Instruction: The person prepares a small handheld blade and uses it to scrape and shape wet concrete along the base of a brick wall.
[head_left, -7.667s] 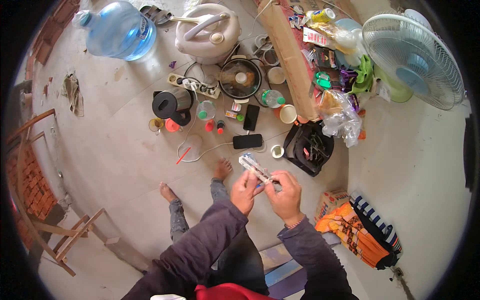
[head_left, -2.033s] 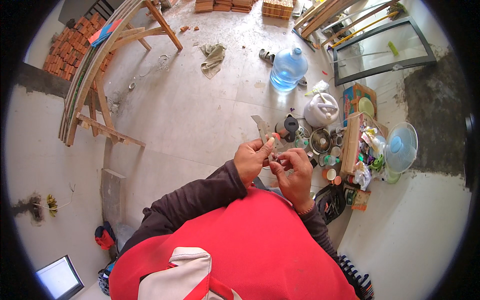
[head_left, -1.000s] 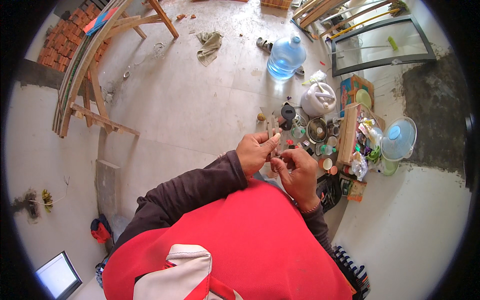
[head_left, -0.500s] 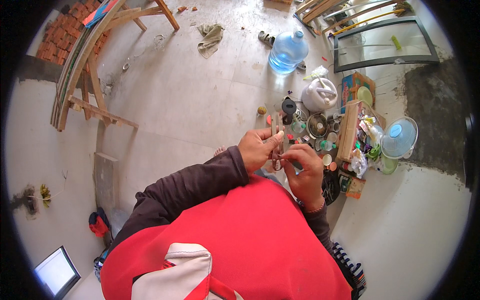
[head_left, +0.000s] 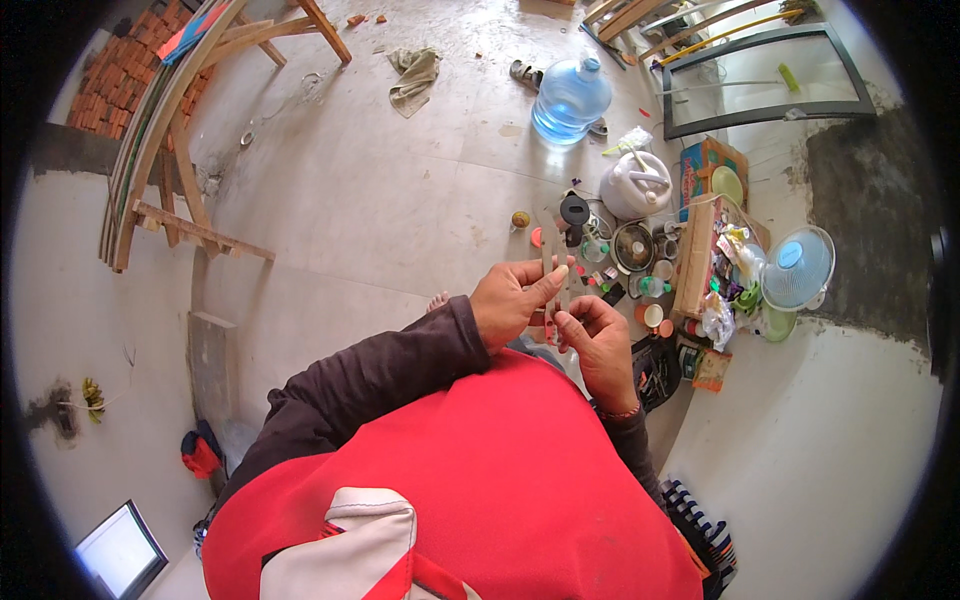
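Note:
My left hand point(head_left: 510, 305) pinches a slim greyish tool point(head_left: 547, 255) between thumb and fingers, in front of my red shirt. Two long, narrow strips of it point away from me; its exact kind is unclear. At its near end, where small red spots show, the bent fingers of my right hand point(head_left: 602, 350) close on it. Fingers hide much of the middle and near end.
Beyond my hands, a cluster of kitchen things covers the floor: a pan point(head_left: 634, 246), a bottle point(head_left: 653, 287) and cups. A white jug point(head_left: 636, 186), a large blue water bottle point(head_left: 572, 100), a fan point(head_left: 798, 268) and a wooden trestle point(head_left: 180, 150) stand around.
My right hand has moved slightly down and left, its fingers shifting at the tool's near end. The left hand keeps its hold, and the view has shifted a little.

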